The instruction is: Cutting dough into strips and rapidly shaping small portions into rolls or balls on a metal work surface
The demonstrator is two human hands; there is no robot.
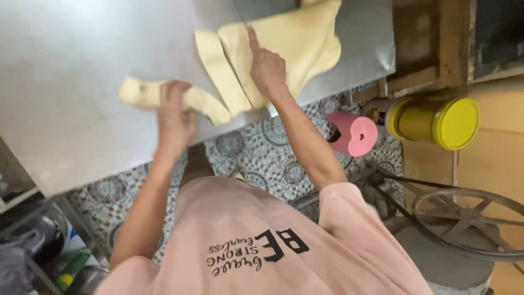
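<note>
A yellow-lidded plastic jar (431, 121) lies on its side at 3 o'clock, contents hidden. On the smooth steel table (71, 93), the left hand (176, 117) grips a soft pale dough strip (164, 97) near the front edge; the right hand (266, 68), fingers loosely curled, presses the flat dough sheet (297, 41) at 12 o'clock.

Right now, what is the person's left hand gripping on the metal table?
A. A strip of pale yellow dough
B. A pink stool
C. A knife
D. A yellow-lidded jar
A: the left hand is closed around a strip of dough lying on the metal table, while the right hand presses on the bigger dough sheet; the jar and pink stool sit off the table, untouched.
</note>
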